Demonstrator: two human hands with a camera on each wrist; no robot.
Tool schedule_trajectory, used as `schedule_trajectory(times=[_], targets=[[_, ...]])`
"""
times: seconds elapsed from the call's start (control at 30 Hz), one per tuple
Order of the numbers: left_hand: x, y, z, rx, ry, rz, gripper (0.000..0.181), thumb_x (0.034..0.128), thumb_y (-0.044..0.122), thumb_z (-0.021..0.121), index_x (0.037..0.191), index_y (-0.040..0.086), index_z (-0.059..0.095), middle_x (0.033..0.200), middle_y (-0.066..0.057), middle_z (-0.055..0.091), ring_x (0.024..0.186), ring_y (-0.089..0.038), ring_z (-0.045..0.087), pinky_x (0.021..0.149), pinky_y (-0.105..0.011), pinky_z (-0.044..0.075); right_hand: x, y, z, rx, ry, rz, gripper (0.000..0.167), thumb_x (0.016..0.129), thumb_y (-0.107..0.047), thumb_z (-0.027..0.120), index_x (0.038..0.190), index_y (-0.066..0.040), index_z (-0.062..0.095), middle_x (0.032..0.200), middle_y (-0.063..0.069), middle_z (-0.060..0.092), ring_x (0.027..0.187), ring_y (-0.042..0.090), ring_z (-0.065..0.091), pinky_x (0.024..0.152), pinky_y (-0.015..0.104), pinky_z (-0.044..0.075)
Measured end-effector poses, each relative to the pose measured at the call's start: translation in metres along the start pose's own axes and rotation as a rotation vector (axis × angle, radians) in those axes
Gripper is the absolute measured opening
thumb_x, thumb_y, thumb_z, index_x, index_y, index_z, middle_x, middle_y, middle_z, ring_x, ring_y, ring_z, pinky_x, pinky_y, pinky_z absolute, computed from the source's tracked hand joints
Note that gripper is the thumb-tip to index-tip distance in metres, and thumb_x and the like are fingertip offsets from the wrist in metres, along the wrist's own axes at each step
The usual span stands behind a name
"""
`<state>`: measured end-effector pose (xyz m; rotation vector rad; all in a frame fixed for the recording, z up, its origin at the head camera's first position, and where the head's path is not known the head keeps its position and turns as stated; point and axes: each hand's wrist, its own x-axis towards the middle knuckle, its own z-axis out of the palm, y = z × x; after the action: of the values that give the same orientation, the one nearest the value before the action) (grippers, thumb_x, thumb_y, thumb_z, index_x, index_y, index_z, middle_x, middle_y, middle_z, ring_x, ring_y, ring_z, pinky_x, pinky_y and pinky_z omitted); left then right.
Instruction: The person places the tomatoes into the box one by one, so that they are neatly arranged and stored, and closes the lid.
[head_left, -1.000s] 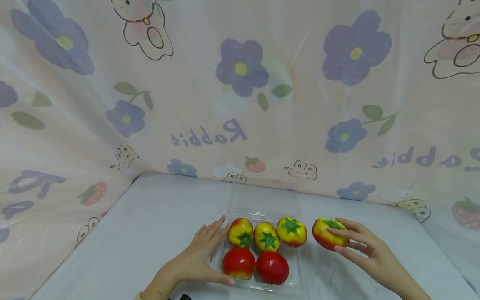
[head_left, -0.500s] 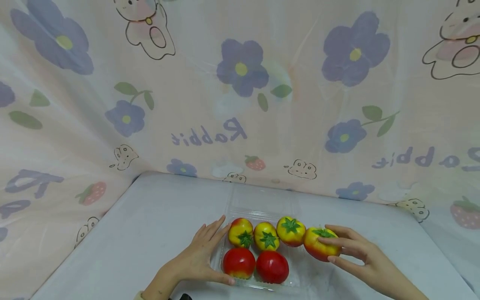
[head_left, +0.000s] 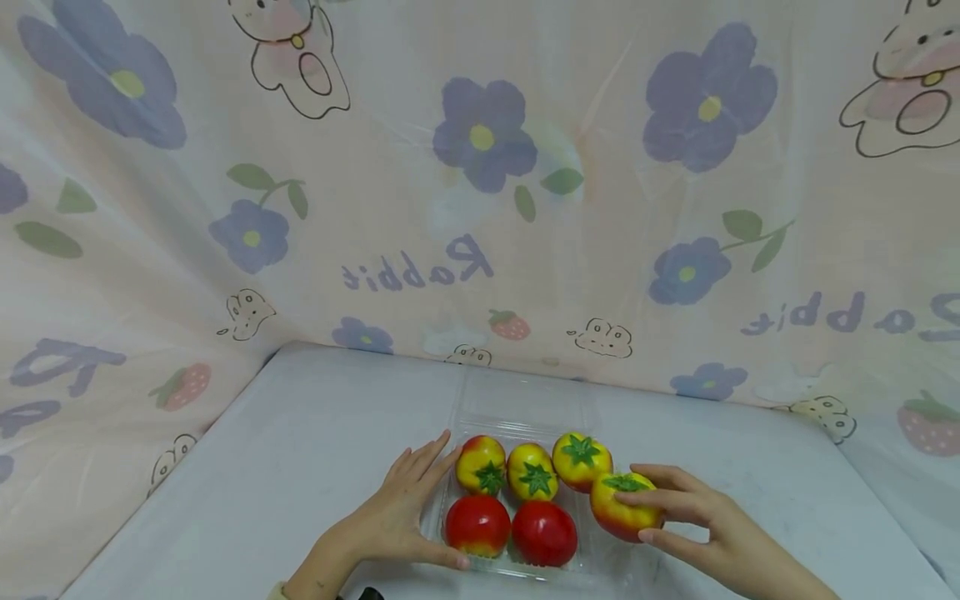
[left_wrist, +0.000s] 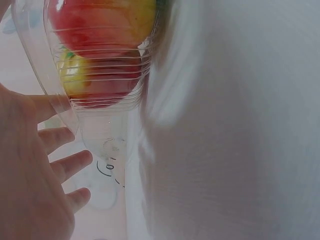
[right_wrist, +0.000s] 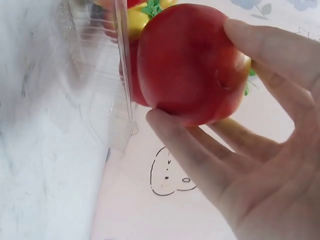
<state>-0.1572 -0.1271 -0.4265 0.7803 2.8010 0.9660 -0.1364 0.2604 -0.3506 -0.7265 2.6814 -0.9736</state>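
My right hand grips a red-and-yellow tomato with a green star-shaped top, thumb and fingers spread round it. It hangs at the right side of a clear plastic box; in the right wrist view the red underside of this tomato is beyond the box rim. Inside the box are a back row of yellow-red tomatoes and two redder ones in front. My left hand rests along the box's left side, fingers straight; the left wrist view shows fingers touching the rim.
The box's clear lid lies folded back behind it on the white tabletop. A patterned curtain with flowers and rabbits closes off the back and the left side. A small dark object shows at the bottom edge.
My right hand has brought the tomato left and nearer to me, from right of the box to its front right part. The left hand has stayed put.
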Motion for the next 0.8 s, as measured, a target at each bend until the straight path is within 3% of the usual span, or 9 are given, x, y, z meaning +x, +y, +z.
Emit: schedule_trajectory(times=[0.23, 0.4, 0.5, 0.8], targets=[[0.001, 0.0, 0.0, 0.002, 0.002, 0.008, 0.116, 0.0606, 0.075, 0.069, 0.154, 0.025, 0.021, 0.163, -0.003, 0.008, 0.148, -0.03, 0.012, 0.116, -0.063, 0.004, 0.004, -0.011, 0.006, -0.004, -0.047, 0.009, 0.034, 0.092, -0.034, 0.063, 0.125, -0.031, 0.062, 0.138, 0.019, 0.047, 0.113, 0.039, 0.051, 0.076, 0.035, 0.059], [0.002, 0.001, -0.001, -0.009, 0.004, 0.006, 0.116, 0.0602, 0.074, 0.071, 0.154, 0.026, 0.021, 0.163, -0.004, 0.009, 0.147, -0.031, 0.013, 0.115, -0.063, 0.005, 0.01, -0.023, 0.011, -0.068, -0.084, 0.12, 0.035, 0.086, -0.043, 0.067, 0.12, -0.034, 0.064, 0.139, 0.017, 0.046, 0.114, 0.035, 0.052, 0.079, 0.045, 0.058], [0.003, 0.001, -0.001, -0.013, 0.003, 0.002, 0.116, 0.06, 0.074, 0.071, 0.154, 0.027, 0.021, 0.163, -0.003, 0.008, 0.147, -0.032, 0.012, 0.116, -0.063, 0.005, 0.012, -0.03, 0.016, -0.149, -0.096, 0.176, 0.036, 0.082, -0.043, 0.071, 0.117, -0.037, 0.065, 0.14, 0.016, 0.045, 0.113, 0.034, 0.052, 0.077, 0.048, 0.058], [0.002, 0.0, 0.0, -0.011, 0.005, 0.009, 0.117, 0.0604, 0.074, 0.071, 0.154, 0.026, 0.02, 0.162, -0.006, 0.01, 0.146, -0.037, 0.013, 0.114, -0.066, 0.006, 0.014, -0.048, 0.042, -0.417, -0.025, 0.14, 0.046, 0.076, -0.019, 0.08, 0.115, -0.037, 0.067, 0.137, 0.014, 0.049, 0.117, 0.033, 0.052, 0.081, 0.047, 0.057]])
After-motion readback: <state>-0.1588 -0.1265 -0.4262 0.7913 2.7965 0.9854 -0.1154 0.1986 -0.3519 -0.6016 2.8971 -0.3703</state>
